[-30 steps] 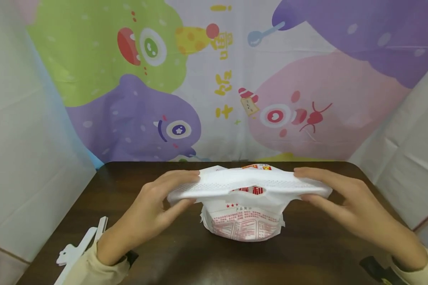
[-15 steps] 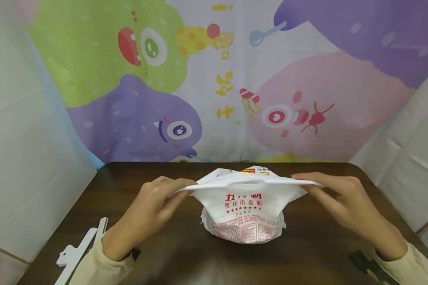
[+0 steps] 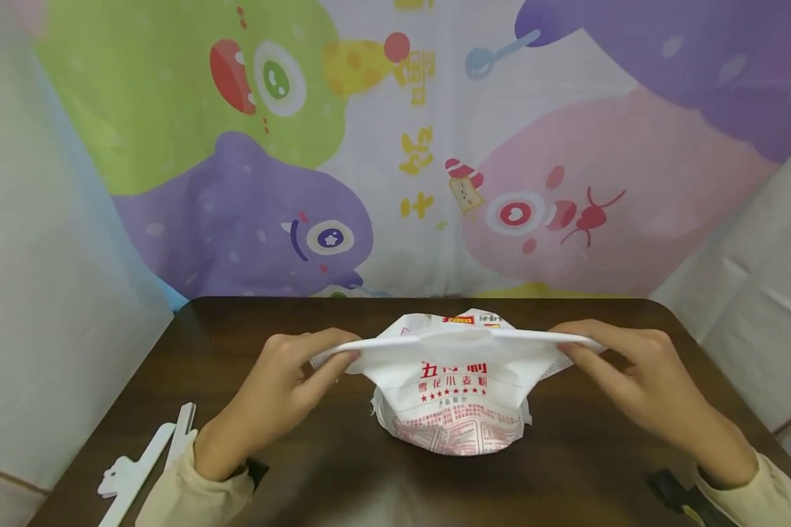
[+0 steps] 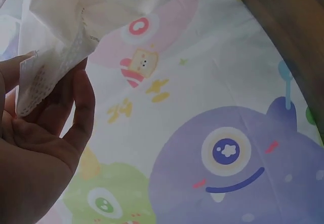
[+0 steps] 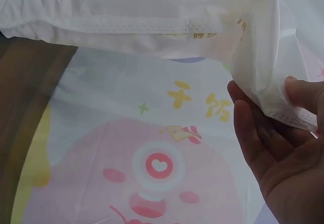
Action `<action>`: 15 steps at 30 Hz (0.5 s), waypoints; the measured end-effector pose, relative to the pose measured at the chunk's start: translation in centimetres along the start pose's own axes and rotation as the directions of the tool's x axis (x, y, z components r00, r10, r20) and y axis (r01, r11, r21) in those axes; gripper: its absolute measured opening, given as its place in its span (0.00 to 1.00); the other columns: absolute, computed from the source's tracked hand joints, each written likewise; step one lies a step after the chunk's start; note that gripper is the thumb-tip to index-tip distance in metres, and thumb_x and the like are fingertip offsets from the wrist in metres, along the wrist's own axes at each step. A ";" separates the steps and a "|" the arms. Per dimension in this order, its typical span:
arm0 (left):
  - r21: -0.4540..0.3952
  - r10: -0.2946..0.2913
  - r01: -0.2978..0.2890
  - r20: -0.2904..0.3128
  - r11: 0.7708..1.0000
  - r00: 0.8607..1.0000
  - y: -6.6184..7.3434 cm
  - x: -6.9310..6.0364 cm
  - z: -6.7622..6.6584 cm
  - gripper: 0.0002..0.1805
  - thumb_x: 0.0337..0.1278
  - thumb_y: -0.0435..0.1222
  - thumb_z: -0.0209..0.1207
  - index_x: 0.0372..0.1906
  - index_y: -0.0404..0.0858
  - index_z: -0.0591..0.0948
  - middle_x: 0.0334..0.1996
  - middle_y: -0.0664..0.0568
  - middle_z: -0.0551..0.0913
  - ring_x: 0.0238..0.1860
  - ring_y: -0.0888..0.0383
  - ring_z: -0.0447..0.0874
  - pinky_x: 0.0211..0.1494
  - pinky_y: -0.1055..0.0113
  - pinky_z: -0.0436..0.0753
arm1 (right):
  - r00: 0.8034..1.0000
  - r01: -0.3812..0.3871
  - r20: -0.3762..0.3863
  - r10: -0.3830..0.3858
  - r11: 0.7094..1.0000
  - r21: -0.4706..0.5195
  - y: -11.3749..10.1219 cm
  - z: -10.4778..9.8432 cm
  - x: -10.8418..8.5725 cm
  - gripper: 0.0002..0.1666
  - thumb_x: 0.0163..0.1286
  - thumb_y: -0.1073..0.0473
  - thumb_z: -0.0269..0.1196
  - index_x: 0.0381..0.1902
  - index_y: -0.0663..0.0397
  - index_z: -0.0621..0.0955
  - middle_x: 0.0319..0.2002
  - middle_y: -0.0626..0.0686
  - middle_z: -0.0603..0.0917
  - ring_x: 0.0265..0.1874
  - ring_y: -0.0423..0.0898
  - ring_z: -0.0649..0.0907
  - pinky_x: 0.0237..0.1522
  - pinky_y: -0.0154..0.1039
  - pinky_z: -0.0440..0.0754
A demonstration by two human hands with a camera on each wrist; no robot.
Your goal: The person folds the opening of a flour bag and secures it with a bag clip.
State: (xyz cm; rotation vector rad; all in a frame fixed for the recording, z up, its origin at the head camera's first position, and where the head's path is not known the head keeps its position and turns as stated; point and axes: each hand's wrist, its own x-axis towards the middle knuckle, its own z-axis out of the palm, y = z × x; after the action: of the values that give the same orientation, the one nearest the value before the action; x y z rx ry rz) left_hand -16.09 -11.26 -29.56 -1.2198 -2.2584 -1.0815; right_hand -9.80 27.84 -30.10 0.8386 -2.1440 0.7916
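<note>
A white flour bag [image 3: 455, 399] with red print stands at the middle of the table, its lower part bulging. Its top is stretched sideways into a thin, nearly straight edge. My left hand [image 3: 293, 380] pinches the left end of that edge between thumb and fingers. At the opposite end my right hand [image 3: 639, 377] pinches the other corner. The left wrist view has the stitched corner of the bag [image 4: 55, 77] between thumb and fingers. In the right wrist view a stitched seam runs along the bag [image 5: 136, 24]. The bag's contents are hidden.
A white plastic clip [image 3: 132, 472] with two long bars lies at the table's left edge, beside my left sleeve [image 3: 194, 487], which partly covers it. Behind the dark wooden table [image 3: 329, 490] hangs a cartoon-printed cloth [image 3: 415, 249]. Pale cloth walls stand on both sides.
The bag's top, earlier a broad white band facing the camera, now appears as a thin edge. More red print shows below it. Both hands keep their pinch, and the head view has shifted slightly.
</note>
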 end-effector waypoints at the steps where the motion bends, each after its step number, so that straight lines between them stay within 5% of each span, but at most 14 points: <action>1: -0.002 0.000 0.000 -0.005 1.000 1.000 0.0 0.1 -0.1 0.08 0.66 0.33 0.63 0.45 0.47 0.86 0.30 0.62 0.85 0.22 0.68 0.75 0.20 0.77 0.74 | 1.000 0.000 0.002 0.000 1.000 -0.002 0.0 0.0 0.2 0.17 0.58 0.72 0.71 0.45 0.53 0.87 0.37 0.46 0.88 0.29 0.30 0.79 0.29 0.22 0.75; 9: 0.139 0.072 -0.062 -0.070 0.988 0.995 1.4 0.5 -0.3 0.08 0.62 0.36 0.64 0.45 0.45 0.85 0.32 0.61 0.85 0.26 0.65 0.78 0.27 0.73 0.77 | 0.994 -0.071 0.079 0.080 0.992 -0.107 -1.1 -0.4 1.7 0.18 0.54 0.64 0.75 0.38 0.37 0.84 0.30 0.36 0.85 0.23 0.28 0.75 0.23 0.23 0.70; 15: 0.198 0.120 -0.117 0.000 0.973 0.993 2.4 0.9 0.1 0.16 0.57 0.40 0.69 0.49 0.41 0.85 0.44 0.57 0.87 0.42 0.62 0.82 0.42 0.65 0.81 | 0.994 -0.013 0.098 0.046 0.952 -0.307 -3.1 -0.1 2.8 0.18 0.48 0.46 0.78 0.34 0.35 0.82 0.30 0.30 0.80 0.25 0.31 0.75 0.31 0.28 0.72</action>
State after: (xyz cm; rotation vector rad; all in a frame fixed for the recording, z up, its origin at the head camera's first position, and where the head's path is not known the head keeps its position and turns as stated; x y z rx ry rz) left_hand -14.59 -9.86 -27.93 -1.2437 -2.1928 -0.7974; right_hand -8.97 25.12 -27.02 0.6981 -2.2996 0.4191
